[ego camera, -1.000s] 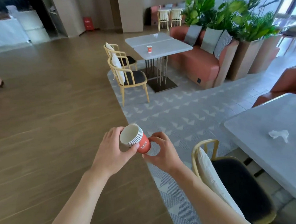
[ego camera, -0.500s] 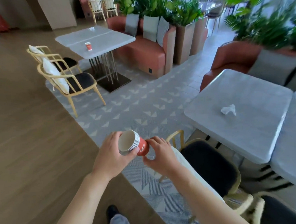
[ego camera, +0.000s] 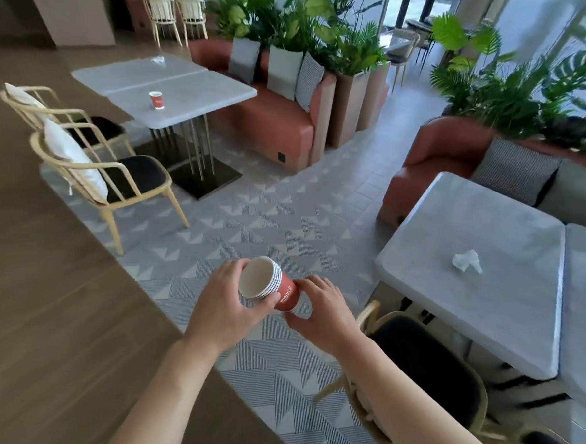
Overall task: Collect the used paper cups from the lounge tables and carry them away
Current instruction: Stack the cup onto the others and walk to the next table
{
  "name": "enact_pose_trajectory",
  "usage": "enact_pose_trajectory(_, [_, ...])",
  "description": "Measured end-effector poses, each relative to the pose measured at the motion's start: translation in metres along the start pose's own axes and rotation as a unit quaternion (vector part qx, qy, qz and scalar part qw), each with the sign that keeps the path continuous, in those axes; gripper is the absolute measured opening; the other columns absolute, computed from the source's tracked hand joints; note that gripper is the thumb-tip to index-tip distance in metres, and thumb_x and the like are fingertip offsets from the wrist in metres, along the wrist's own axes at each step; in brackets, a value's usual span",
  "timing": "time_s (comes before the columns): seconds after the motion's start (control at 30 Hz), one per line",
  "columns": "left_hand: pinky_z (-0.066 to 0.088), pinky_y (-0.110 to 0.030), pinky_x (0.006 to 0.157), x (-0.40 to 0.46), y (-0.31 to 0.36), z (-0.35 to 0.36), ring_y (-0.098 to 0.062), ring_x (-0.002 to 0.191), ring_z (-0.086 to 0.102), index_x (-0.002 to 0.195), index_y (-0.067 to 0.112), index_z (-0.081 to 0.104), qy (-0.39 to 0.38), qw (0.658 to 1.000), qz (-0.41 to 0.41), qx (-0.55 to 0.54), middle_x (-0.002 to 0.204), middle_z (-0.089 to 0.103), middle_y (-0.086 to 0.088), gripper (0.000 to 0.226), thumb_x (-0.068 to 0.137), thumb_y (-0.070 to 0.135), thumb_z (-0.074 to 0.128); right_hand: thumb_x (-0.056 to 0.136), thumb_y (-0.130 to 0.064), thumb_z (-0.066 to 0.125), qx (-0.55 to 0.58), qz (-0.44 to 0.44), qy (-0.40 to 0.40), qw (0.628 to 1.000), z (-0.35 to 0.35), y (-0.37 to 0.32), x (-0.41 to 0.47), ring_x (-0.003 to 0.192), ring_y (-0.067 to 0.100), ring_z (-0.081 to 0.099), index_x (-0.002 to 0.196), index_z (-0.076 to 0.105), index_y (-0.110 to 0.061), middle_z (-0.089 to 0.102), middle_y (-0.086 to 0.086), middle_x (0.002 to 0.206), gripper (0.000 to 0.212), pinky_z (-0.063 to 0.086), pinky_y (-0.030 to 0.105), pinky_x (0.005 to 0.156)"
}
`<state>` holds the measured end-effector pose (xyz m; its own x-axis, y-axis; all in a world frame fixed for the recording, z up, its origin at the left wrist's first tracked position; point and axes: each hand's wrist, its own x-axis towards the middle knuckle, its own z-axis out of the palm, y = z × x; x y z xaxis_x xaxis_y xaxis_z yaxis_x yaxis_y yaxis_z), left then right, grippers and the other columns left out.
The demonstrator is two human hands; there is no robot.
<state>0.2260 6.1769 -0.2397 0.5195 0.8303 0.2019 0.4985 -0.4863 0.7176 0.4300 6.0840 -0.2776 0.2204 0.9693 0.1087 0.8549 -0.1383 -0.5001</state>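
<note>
Item: nested stack of red paper cups with white rims point(ego camera: 278, 288), lying tilted, mouth toward ten o'clock, held at frame centre above the grey triangle-patterned carpet point(ego camera: 250, 224). Left hand point(ego camera: 226, 305): fingers and thumb curled round the rim end. Right hand point(ego camera: 319, 306): fingers curled round the base end. Single red paper cup point(ego camera: 156, 100): upright on the pale grey rectangular table point(ego camera: 188, 101) at eleven o'clock. Crumpled white tissue point(ego camera: 466, 261): on the pale grey table point(ego camera: 475, 245) at three o'clock. Two cream-framed chairs with black seats point(ego camera: 110, 178): at ten o'clock, beside the far table. Terracotta sofa point(ego camera: 271, 120): behind it, at twelve o'clock.
</note>
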Motion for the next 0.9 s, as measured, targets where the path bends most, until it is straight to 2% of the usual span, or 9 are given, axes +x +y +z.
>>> enact_pose_trajectory(0.17, [0.052,-0.033,0.098,0.035,-0.044,-0.042,-0.008,0.115,0.053,0.139,0.028,0.051,0.003,1.0,-0.004,-0.004,0.123,0.055,0.015,0.081,0.078,0.077,0.068,0.084,-0.049,0.078,0.021,-0.006,-0.003,1.0,0.024,-0.04,0.06,0.119,0.011,0.055,0.133,0.062,-0.03,0.063,-0.014,0.128,0.055,0.044,0.032,0.107])
enact_pose_trajectory(0.4, [0.049,-0.024,0.094,0.085,-0.083,-0.062,-0.004,0.116,0.053,0.14,0.033,0.053,0.01,1.0,0.009,-0.018,0.123,0.055,0.018,0.075,0.08,0.077,0.067,0.084,-0.044,0.081,0.046,0.009,-0.004,0.999,0.033,-0.056,0.111,0.117,0.009,0.056,0.132,0.065,-0.026,0.064,-0.013,0.125,0.054,0.049,0.034,0.104])
enact_pose_trajectory(0.7, [0.05,-0.034,0.102,0.171,-0.096,-0.029,-0.009,0.121,0.051,0.146,0.024,0.051,0.002,1.0,-0.004,-0.003,0.13,0.055,0.012,0.088,0.083,0.084,0.056,0.084,-0.041,0.084,0.082,0.043,-0.033,0.995,0.031,-0.012,0.183,0.115,0.008,0.058,0.131,0.067,-0.026,0.064,-0.015,0.121,0.052,0.05,0.027,0.1])
enact_pose_trajectory(0.83, [0.053,-0.039,0.1,0.229,-0.088,-0.016,-0.01,0.117,0.053,0.143,0.025,0.053,-0.002,0.999,0.032,0.038,0.127,0.057,0.012,0.077,0.087,0.077,0.064,0.082,-0.043,0.084,0.103,0.054,-0.02,0.993,0.021,0.018,0.227,0.11,0.006,0.058,0.128,0.068,-0.029,0.061,-0.021,0.114,0.051,0.048,0.024,0.095])
enact_pose_trajectory(0.9, [0.053,-0.038,0.1,0.263,-0.081,-0.009,-0.01,0.117,0.053,0.144,0.024,0.053,-0.006,0.997,0.048,0.065,0.129,0.057,0.011,0.08,0.087,0.08,0.061,0.082,-0.045,0.083,0.115,0.057,-0.014,0.992,0.013,0.034,0.251,0.11,0.005,0.058,0.127,0.068,-0.03,0.062,-0.021,0.115,0.05,0.048,0.025,0.095])
